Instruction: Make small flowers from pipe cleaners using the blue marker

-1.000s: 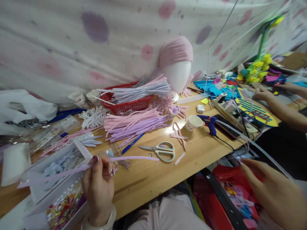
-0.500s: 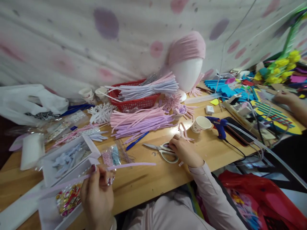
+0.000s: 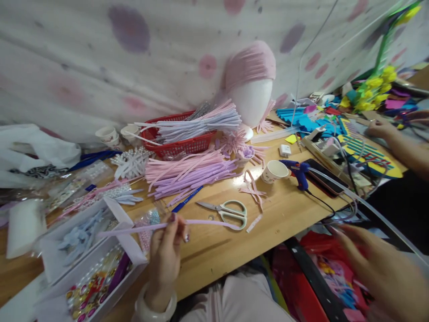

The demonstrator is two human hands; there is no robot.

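Observation:
My left hand [image 3: 166, 257] pinches a light purple pipe cleaner [image 3: 208, 222] near its middle, holding it level above the front of the table. Its right end passes over the handles of the scissors [image 3: 231, 213], which lie on the wood. My right hand [image 3: 385, 273], somewhat blurred, is off the table at the right above a red bag [image 3: 310, 243]; its fingers are stretched out and appear to hold nothing. Pink strip scraps [image 3: 254, 192] lie beside the scissors. Bundles of pink pipe cleaners [image 3: 184, 167] and purple pipe cleaners [image 3: 197, 179] lie behind them.
A blue glue gun [image 3: 298, 172] rests by a paper cup [image 3: 275, 171] and a phone [image 3: 326, 178]. White boxes [image 3: 129, 243] of beads and flowers stand left. Behind are a red basket [image 3: 187, 147] and a mannequin head [image 3: 251, 100]. Another person's hand [image 3: 382, 129] works at right.
My right hand has left the scissors and swung right, off the table. My left hand has moved right and up with the purple pipe cleaner. The view has turned slightly right.

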